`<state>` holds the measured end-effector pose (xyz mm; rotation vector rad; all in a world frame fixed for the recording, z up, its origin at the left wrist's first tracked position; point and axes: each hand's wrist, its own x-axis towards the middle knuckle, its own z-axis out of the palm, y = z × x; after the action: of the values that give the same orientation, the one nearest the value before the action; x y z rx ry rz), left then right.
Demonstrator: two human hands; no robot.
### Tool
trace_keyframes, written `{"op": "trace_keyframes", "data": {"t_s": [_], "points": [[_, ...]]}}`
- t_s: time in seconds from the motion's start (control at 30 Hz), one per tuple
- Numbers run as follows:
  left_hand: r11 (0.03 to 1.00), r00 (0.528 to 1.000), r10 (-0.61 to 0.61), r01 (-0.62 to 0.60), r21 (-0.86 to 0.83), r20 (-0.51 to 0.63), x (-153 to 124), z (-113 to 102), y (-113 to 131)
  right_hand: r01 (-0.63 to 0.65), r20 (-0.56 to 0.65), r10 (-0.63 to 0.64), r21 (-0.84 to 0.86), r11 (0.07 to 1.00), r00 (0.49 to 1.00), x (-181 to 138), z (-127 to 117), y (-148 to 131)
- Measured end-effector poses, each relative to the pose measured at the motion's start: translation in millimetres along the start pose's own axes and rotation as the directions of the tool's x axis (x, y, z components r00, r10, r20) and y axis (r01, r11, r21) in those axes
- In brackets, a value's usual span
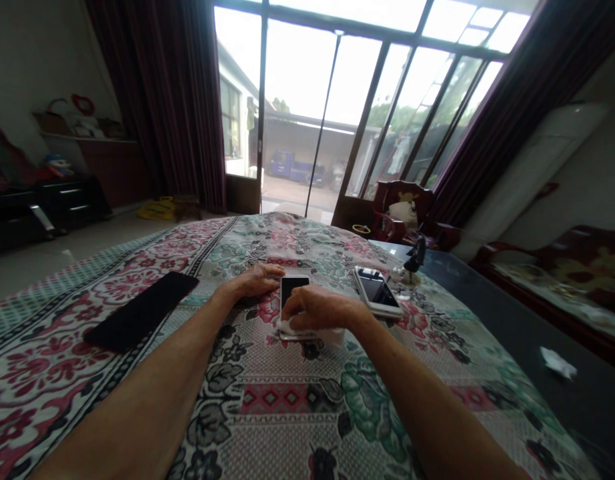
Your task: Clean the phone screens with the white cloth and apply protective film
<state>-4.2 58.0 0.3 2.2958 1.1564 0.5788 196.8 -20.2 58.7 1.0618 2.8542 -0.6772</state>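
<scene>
A white phone (295,283) with a dark screen lies face up on the patterned tablecloth (282,373). My left hand (257,280) is at its upper left edge, with the fingers closed against that side. Over the lower part of the screen, my right hand (323,308) presses a white tissue (332,335) down with bent fingers. The hand and tissue hide much of the phone's lower half. Just to the right rests a second white phone (379,292), also face up. A long black flat item (142,311) lies left of my left forearm.
A small dark figurine (415,255) stands beyond the second phone. On the dark surface (517,327) at the right lies a crumpled white tissue (558,363). Wooden chairs (405,200), dark curtains (172,100) and glass doors (297,133) are behind the table.
</scene>
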Motion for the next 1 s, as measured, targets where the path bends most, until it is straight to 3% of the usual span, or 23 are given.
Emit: {"op": "trace_keyframes", "data": {"t_s": [0.13, 0.33, 0.47, 0.57, 0.8, 1.0], "points": [[1.0, 1.0, 0.014, -0.014, 0.004, -0.01, 0, 2, -1, -0.073, -0.046, 0.075, 0.046, 0.996, 0.996, -2, -3, 19], [1.0, 1.0, 0.016, -0.016, 0.015, -0.011, 1, 2, -3, 0.016, -0.077, -0.019, -0.038, 0.999, 0.997, 3, 0, 10], [1.0, 1.0, 0.015, -0.015, 0.007, -0.02, 2, 4, -5, -0.111, -0.155, 0.095, -0.098, 0.989, 0.983, -1, -5, 20], [1.0, 1.0, 0.011, -0.011, 0.003, -0.014, 3, 4, -5, -0.136, -0.199, 0.11, -0.126, 0.983, 0.974, -4, -7, 29], [1.0, 1.0, -0.002, 0.002, 0.016, -0.009, 2, 3, -4, 0.034, -0.049, -0.036, -0.059, 0.998, 0.998, 3, 3, 6], [1.0, 1.0, -0.007, 0.007, -0.007, -0.017, 1, 3, -3, -0.176, -0.006, 0.176, -0.023, 0.984, 0.984, -13, -11, 16]]}}
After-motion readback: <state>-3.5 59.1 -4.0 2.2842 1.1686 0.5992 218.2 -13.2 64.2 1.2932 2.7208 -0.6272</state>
